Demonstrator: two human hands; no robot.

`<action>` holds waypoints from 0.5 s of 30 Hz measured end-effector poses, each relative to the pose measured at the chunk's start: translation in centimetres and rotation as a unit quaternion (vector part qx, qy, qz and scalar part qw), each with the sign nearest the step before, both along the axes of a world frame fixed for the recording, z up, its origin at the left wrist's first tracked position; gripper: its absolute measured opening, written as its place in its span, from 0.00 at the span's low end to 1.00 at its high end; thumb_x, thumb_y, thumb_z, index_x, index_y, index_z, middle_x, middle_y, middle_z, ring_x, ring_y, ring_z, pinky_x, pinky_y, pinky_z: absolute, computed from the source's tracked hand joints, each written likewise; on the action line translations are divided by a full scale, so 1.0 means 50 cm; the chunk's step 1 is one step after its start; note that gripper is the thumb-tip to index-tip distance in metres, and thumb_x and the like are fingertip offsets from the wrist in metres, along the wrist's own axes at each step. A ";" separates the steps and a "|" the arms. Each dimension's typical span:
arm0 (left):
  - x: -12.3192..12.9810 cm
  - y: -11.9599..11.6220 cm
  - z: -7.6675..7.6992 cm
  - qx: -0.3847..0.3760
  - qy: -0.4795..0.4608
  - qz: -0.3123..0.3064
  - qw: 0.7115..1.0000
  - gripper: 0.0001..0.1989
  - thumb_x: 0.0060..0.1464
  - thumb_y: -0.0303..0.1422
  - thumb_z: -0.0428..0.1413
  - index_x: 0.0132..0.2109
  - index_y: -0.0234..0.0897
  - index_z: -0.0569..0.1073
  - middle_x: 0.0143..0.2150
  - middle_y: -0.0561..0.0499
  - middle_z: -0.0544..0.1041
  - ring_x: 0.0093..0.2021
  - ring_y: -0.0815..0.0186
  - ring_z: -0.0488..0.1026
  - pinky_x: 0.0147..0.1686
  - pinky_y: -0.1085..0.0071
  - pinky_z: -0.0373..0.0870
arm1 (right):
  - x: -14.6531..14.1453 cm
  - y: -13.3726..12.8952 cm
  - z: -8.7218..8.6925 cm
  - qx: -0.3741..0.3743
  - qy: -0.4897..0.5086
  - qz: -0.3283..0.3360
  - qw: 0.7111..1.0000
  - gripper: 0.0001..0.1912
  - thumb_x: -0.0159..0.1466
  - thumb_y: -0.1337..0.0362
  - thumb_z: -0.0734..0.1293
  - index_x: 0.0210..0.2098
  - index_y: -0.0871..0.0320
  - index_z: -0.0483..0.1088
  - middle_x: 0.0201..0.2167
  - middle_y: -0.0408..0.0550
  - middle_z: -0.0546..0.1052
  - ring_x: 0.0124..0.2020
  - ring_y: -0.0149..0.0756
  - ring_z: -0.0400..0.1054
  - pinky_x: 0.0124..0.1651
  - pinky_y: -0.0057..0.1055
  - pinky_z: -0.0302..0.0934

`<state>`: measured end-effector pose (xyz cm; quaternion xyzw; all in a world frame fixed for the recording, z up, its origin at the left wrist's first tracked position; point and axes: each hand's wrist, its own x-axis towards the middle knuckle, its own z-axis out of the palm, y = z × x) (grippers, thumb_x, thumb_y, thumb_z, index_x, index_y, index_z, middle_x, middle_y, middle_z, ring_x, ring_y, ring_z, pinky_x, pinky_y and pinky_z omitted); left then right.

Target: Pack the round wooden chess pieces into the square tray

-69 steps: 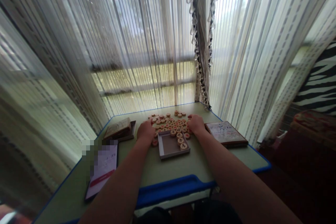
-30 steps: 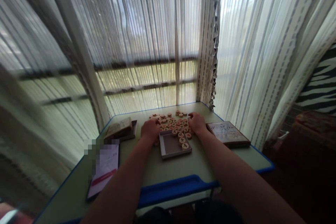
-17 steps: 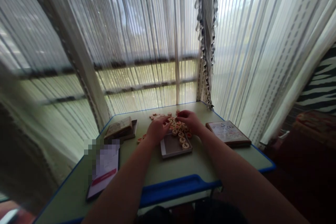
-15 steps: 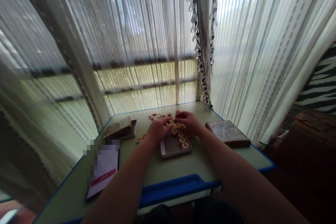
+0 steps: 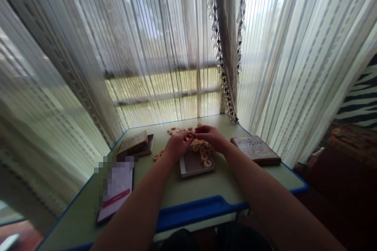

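Observation:
Round wooden Chinese chess pieces (image 5: 203, 151) with characters on them lie in a shallow grey box (image 5: 191, 168), bunched at its far end and down its right side. Above the far end of the box, my left hand (image 5: 178, 144) and my right hand (image 5: 212, 137) meet at their fingertips. Both have their fingers closed around a Chinese chess piece, which is mostly hidden by them. More loose pieces (image 5: 173, 130) are scattered on the table beyond my hands. A few others (image 5: 157, 156) sit left of the box.
The pale green table (image 5: 203, 192) has a blue edge and a blue tray (image 5: 194, 210) at its front. A tablet-like screen (image 5: 118, 192) lies on the left, behind it a small box with its lid askew (image 5: 134, 144). A wooden case (image 5: 256, 150) is on the right. Sheer curtains (image 5: 165, 47) hang behind.
My fingertips have drawn together over the far end of the box, with the right fingers a little further left. The box and the scattered pieces stay in place.

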<state>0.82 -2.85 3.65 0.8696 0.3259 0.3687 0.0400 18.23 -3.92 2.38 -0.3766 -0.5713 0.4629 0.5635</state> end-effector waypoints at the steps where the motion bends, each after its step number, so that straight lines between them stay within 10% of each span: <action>1: 0.000 0.001 0.000 0.004 -0.001 0.001 1.000 0.12 0.50 0.33 0.51 0.42 0.38 0.71 0.35 0.50 0.75 0.32 0.68 0.70 0.36 0.70 0.67 | 0.000 0.001 -0.001 -0.003 0.004 0.001 1.000 0.17 0.43 0.64 0.72 0.33 0.60 0.72 0.30 0.45 0.74 0.33 0.31 0.67 0.39 0.31 0.61; 15: 0.000 -0.007 0.004 -0.001 0.011 0.018 1.000 0.14 0.47 0.31 0.53 0.43 0.38 0.71 0.36 0.51 0.73 0.32 0.70 0.69 0.37 0.71 0.67 | -0.005 -0.009 0.014 -0.022 0.024 -0.017 0.999 0.18 0.47 0.59 0.69 0.36 0.61 0.70 0.32 0.47 0.74 0.30 0.29 0.68 0.33 0.27 0.62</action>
